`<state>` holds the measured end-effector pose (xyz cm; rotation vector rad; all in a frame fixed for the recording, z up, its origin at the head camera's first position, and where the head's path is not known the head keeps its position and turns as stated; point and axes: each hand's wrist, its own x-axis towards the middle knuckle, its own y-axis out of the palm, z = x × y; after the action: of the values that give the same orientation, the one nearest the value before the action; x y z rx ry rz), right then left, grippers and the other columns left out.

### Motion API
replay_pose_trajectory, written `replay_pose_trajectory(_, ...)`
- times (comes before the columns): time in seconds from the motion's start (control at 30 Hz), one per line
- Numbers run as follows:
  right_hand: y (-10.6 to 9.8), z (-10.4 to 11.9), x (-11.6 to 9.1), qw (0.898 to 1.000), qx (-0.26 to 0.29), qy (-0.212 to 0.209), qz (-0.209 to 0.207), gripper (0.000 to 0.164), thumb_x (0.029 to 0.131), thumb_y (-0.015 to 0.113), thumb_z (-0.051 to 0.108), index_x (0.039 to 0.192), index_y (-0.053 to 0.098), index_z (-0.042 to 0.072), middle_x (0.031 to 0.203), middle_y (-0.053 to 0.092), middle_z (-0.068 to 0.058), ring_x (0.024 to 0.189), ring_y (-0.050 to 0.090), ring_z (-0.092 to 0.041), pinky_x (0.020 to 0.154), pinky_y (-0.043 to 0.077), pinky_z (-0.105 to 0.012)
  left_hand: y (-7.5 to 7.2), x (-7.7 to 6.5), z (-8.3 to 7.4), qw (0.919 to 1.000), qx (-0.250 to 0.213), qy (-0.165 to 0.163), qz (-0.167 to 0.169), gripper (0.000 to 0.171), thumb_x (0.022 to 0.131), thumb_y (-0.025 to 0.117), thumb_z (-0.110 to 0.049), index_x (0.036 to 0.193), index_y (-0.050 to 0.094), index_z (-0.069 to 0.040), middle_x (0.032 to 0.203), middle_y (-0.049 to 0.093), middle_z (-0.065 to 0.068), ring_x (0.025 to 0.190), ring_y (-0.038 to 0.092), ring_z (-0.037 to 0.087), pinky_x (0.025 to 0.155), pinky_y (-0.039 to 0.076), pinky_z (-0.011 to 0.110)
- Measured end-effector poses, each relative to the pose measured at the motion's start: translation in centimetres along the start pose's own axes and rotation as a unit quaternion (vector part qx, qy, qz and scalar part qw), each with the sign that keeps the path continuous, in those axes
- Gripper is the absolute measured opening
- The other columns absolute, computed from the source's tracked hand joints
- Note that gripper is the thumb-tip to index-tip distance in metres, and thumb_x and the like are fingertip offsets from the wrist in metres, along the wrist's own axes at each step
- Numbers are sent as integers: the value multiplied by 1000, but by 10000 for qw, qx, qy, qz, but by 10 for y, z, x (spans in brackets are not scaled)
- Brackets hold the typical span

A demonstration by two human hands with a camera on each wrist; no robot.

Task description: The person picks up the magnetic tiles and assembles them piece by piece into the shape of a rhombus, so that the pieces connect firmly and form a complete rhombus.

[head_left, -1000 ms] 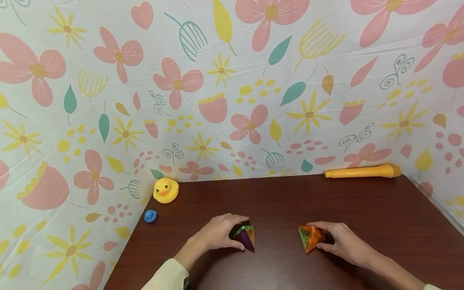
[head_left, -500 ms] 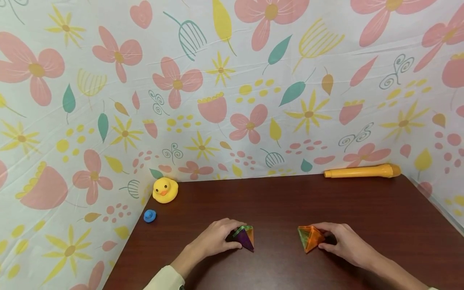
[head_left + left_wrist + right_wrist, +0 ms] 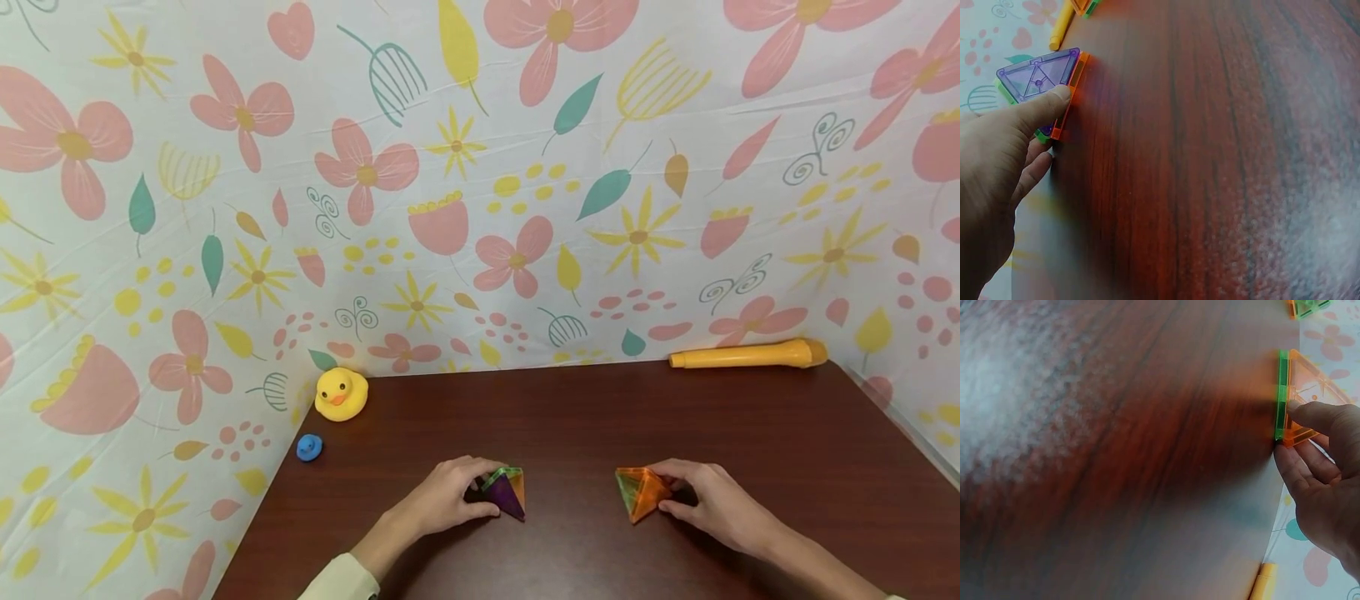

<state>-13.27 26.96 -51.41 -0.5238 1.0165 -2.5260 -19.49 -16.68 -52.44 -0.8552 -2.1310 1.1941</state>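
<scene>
In the head view, a small pyramid of translucent magnetic tiles [image 3: 509, 495], with purple, green and orange faces, is on the dark table. My left hand [image 3: 448, 497] pinches it from the left. The left wrist view shows the thumb on the purple triangular tile [image 3: 1022, 80], its other fingers partly hidden behind. Some way to the right, a second tile pyramid [image 3: 643, 493], orange and green, is between the thumb and fingers of my right hand [image 3: 716, 507]. Its green edge [image 3: 1282, 394] faces away from the palm in the right wrist view. A gap separates the two pyramids.
A yellow rubber duck [image 3: 342, 395] sits at the table's back left corner, with a small blue duck [image 3: 309, 447] in front of it. The yellow toy microphone [image 3: 748, 355] lies along the back right edge. Flower-patterned cloth [image 3: 465, 208] rises behind the brown table [image 3: 570, 417].
The left hand's fingers, spread around the purple-faced pyramid a second ago, have come in against it. The right hand and both pyramids look nearly unmoved.
</scene>
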Motion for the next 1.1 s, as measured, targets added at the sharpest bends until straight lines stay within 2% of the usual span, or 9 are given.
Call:
replay_pose_trajectory(0.37,2,-2,0,10000,12,-74,-12,39,89,85,4,125,73,-2,118,74,-16,91,72,-12,72,62,-32,2,-1,1,9999,-72,34,-136,47,98,80,-31,138,69,-12,123,73,2,89,67,-1,76,53,11)
replay_pose_trajectory(0.77,7,2,5,9999,-17,-116,-21,36,89,85,6,123,75,-2,114,75,-14,90,71,-9,71,61,-29,5,3,-1,9995,62,266,-169,46,97,82,-29,136,70,-9,121,74,4,88,67,-3,75,52,8)
replay_pose_trajectory(1.1,13,8,13,9997,115,-198,10,36,90,85,6,123,75,-2,113,75,-12,88,69,-7,70,60,-27,7,11,-8,9991,229,306,-178,46,96,82,-33,135,71,-11,121,75,2,91,66,-2,76,51,9)
